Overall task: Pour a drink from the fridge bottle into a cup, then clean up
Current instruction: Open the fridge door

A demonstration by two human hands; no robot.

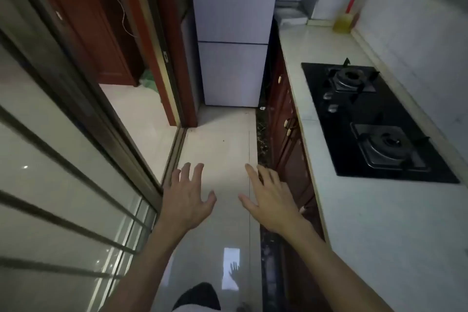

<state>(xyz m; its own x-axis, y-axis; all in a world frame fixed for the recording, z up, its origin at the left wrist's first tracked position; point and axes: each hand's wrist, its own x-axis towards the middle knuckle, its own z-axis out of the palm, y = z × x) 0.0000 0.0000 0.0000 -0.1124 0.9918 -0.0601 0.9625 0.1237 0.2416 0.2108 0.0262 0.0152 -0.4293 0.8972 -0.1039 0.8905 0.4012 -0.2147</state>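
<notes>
A tall white fridge with its three doors closed stands at the far end of the narrow kitchen aisle. My left hand and my right hand are stretched out in front of me above the floor, palms down, fingers spread, holding nothing. Both hands are well short of the fridge. No drink bottle or cup shows in this view.
A pale counter runs along the right with a black two-burner gas hob set in it; an oil bottle stands at its far end. Dark red cabinets lie below. A sliding glass door lines the left.
</notes>
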